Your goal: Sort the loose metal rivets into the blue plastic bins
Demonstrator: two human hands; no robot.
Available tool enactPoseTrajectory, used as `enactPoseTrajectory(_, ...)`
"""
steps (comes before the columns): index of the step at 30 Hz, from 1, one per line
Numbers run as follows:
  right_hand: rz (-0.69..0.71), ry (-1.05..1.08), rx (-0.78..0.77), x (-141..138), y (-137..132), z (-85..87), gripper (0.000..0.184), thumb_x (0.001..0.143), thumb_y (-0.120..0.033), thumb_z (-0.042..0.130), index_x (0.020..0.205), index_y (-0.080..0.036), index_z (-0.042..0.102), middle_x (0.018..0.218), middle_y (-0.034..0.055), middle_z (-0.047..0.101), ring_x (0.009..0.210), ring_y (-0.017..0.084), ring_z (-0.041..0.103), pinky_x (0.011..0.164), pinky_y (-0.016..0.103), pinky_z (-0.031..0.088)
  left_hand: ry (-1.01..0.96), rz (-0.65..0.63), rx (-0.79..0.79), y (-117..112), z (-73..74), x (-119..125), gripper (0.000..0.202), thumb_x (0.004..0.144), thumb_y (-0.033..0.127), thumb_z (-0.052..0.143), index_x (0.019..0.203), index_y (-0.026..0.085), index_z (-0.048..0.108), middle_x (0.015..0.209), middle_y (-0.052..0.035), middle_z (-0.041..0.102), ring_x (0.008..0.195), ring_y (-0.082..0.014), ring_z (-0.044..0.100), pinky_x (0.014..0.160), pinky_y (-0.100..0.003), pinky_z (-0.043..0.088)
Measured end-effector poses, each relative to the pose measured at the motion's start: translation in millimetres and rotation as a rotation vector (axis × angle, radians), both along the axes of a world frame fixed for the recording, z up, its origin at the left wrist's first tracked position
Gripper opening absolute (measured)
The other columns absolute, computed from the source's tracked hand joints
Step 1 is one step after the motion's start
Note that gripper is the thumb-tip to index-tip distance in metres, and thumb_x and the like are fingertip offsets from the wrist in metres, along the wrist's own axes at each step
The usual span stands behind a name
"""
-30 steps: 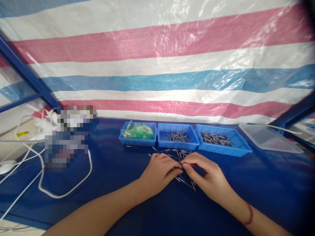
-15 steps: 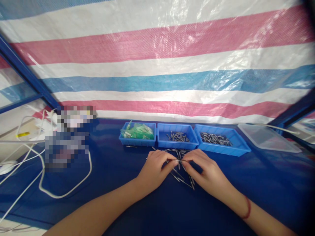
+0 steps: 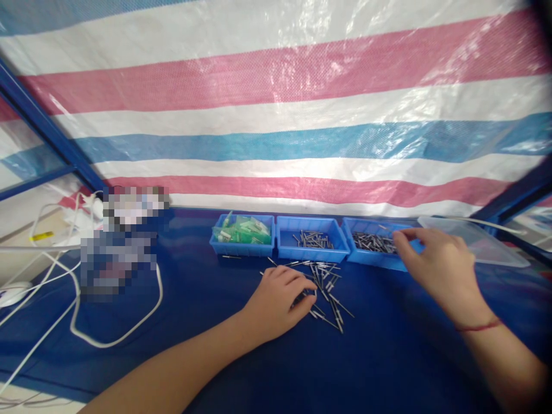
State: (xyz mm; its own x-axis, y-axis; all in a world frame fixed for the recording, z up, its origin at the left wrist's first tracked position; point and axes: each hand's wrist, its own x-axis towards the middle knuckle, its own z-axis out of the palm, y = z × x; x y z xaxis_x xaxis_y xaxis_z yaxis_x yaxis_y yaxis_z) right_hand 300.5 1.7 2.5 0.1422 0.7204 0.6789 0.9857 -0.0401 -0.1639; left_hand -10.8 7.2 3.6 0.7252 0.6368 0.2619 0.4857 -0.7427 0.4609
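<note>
My left hand (image 3: pixel 280 299) rests on the blue table beside a loose pile of blind rivets (image 3: pixel 321 279). Its fingers are curled over some of them, with a gap between thumb and forefinger. Over the right blue bin (image 3: pixel 414 261) is my right hand (image 3: pixel 442 273), thumb and forefinger pinched together. A small silver piece (image 3: pixel 383 227), apparently part of a blind rivet, shows at those fingertips; motion blur hides how it is held. Many short metal pieces (image 3: pixel 373 242) lie in that bin, partly behind the hand.
The middle blue bin (image 3: pixel 287 253) holds metal pieces, and the left blue bin (image 3: pixel 241 249) holds green packets (image 3: pixel 248 230). A clear plastic lid (image 3: pixel 495 253) lies at right, partly behind my hand. White cables (image 3: pixel 157 299) loop across the table's left side.
My hands were together over the pile, pinching a blind rivet between them. My right hand has moved right and up to the right bin; my left stays by the pile, its fingertips now apart.
</note>
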Motion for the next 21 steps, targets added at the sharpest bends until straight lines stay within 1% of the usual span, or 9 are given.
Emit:
enactPoseTrajectory(3,-0.063,-0.033,-0.029,3.4,3.5,-5.6,0.024,0.086,-0.041,0.054,0.083,-0.019,0.066,0.080,0.0167,0.067,0.072,0.033,0.058,0.060,0.042,0.038,0.043,-0.039,0.040,0.9,-3.2,-1.5,0.019,0.091,0.034,0.054,0.102,0.023,0.065,0.107,-0.0022,0.066,0.105,-0.0207,0.053,0.087,-0.036,0.036)
enactPoseTrajectory(5,-0.024,-0.018,-0.012,-4.0,4.2,-6.3,0.026,0.086,-0.041,0.055,0.085,-0.018,0.066,0.082,0.0158,0.067,0.077,0.032,0.060,0.067,0.044,0.041,0.056,-0.076,0.067,1.2,-6.0,-2.5,0.020,0.088,0.037,0.057,0.101,0.024,0.066,0.107,-0.0021,0.065,0.106,-0.0212,0.051,0.087,-0.036,0.035)
enactPoseTrajectory(7,0.083,0.007,0.032,-18.0,2.1,-3.8,0.024,0.087,-0.038,0.054,0.084,-0.018,0.066,0.084,0.0122,0.068,0.081,0.029,0.061,0.075,0.044,0.042,0.065,-0.112,0.091,1.2,-8.4,-3.0,0.021,0.088,0.039,0.058,0.100,0.024,0.066,0.107,-0.0017,0.064,0.107,-0.0212,0.050,0.088,-0.036,0.034)
enactPoseTrajectory(9,0.223,0.032,0.074,-36.4,-3.2,1.1,0.019,0.088,-0.034,0.053,0.082,-0.019,0.064,0.086,0.0081,0.069,0.082,0.026,0.062,0.080,0.042,0.042,0.077,-0.135,0.111,0.9,-9.8,-3.0,0.020,0.090,0.039,0.056,0.097,0.025,0.067,0.108,-0.0012,0.064,0.108,-0.0209,0.049,0.089,-0.036,0.033)
enactPoseTrajectory(11,0.328,0.049,0.106,-55.9,-10.9,6.2,0.015,0.088,-0.030,0.055,0.083,-0.019,0.064,0.087,0.0069,0.068,0.084,0.024,0.061,0.081,0.041,0.043,0.093,-0.148,0.127,0.8,-9.9,-2.9,0.020,0.092,0.038,0.052,0.095,0.025,0.067,0.108,-0.0005,0.064,0.109,-0.0207,0.048,0.090,-0.036,0.033)
enactPoseTrajectory(14,0.464,0.079,0.096,-79.5,-21.9,10.5,0.008,0.086,-0.023,0.058,0.085,-0.020,0.065,0.087,0.0066,0.066,0.088,0.024,0.059,0.082,0.040,0.045,0.121,-0.172,0.154,1.1,-8.4,-3.2,0.019,0.093,0.038,0.051,0.096,0.027,0.066,0.108,0.0006,0.063,0.108,-0.0204,0.048,0.089,-0.036,0.032)
enactPoseTrajectory(17,0.582,0.093,0.052,-91.6,-26.7,9.2,0.005,0.084,-0.018,0.059,0.085,-0.020,0.065,0.086,0.0062,0.065,0.087,0.022,0.058,0.082,0.039,0.046,0.144,-0.208,0.171,2.0,-6.2,-3.9,0.020,0.093,0.040,0.051,0.098,0.028,0.066,0.110,0.0005,0.062,0.107,-0.0202,0.048,0.088,-0.035,0.032)
enactPoseTrajectory(21,0.668,0.120,-0.003,-94.8,-25.4,5.3,0.006,0.085,-0.016,0.059,0.087,-0.019,0.064,0.086,0.0062,0.064,0.085,0.021,0.057,0.080,0.038,0.046,0.152,-0.234,0.178,1.9,-3.8,-3.3,0.018,0.093,0.038,0.052,0.096,0.027,0.066,0.109,-0.0003,0.063,0.106,-0.0196,0.048,0.088,-0.035,0.031)
